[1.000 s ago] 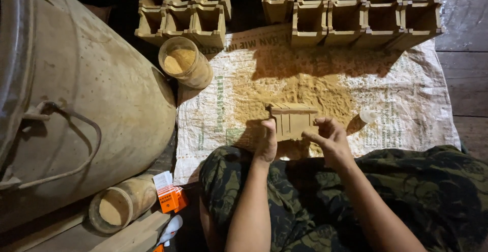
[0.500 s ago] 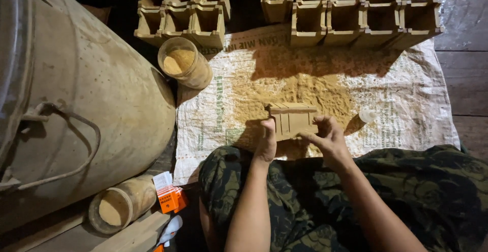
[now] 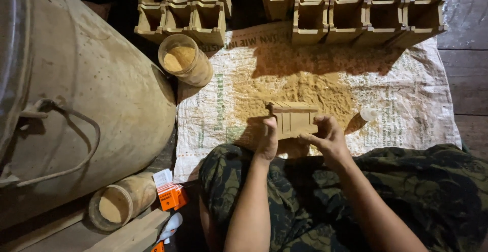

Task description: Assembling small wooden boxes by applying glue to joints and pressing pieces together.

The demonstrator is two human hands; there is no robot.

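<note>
from the head camera, a person seated on a plank floor held a small slatted wooden box (image 3: 294, 119) over a printed woven sack (image 3: 406, 104) spread as a work mat, the box sitting at the near edge of a heap of sawdust (image 3: 305, 87) piled on that sack. the left hand (image 3: 268, 141) gripped the box's left end, thumb up along its side, grip closed on the wood. the right hand (image 3: 328, 139) closed on the right end, fingers curled under the lower edge, wrist bent inward. both forearms reached forward from camouflage-clad knees. keeping the box level and pressed evenly from both ends looked the surest way to hold its slats square. beyond the sack, rows of open wooden boxes (image 3: 351, 8) stood; left of it, a sawdust-filled jar (image 3: 184, 60) leaned against a large dusty drum (image 3: 86, 99).
</note>
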